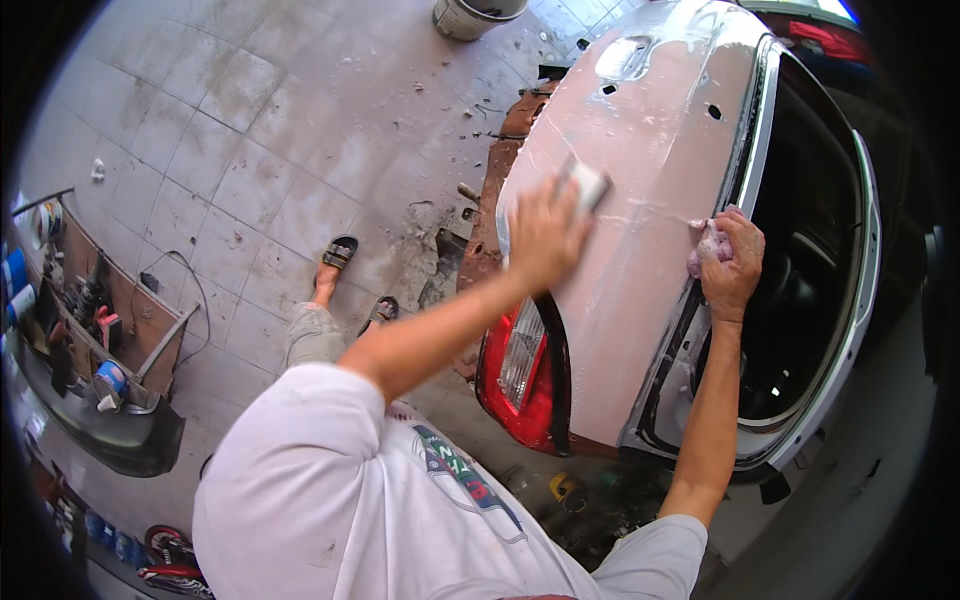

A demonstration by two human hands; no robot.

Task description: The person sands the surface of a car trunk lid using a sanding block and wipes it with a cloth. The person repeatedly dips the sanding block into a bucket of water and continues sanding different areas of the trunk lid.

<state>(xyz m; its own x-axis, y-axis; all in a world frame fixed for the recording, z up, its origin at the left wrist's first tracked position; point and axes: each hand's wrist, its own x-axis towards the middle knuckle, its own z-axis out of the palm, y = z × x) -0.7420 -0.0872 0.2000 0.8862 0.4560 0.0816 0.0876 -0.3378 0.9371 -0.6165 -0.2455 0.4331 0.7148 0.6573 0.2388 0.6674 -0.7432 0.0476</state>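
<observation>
On the pinkish car panel [625, 320], beyond the red tail light [515, 375] at its near left corner, the left hand's [548, 235] fingers seem closed on a pale block [588, 187], though motion blurs the grip. At the panel's right edge, the right hand's [735, 265] fingers pinch a crumpled purplish cloth [709, 252].

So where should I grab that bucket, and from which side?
Probably grip the bucket by its near rim, coming from above: it stands mouth up on the floor, with that curved side exposed. The picture cuts off its far side.
</observation>
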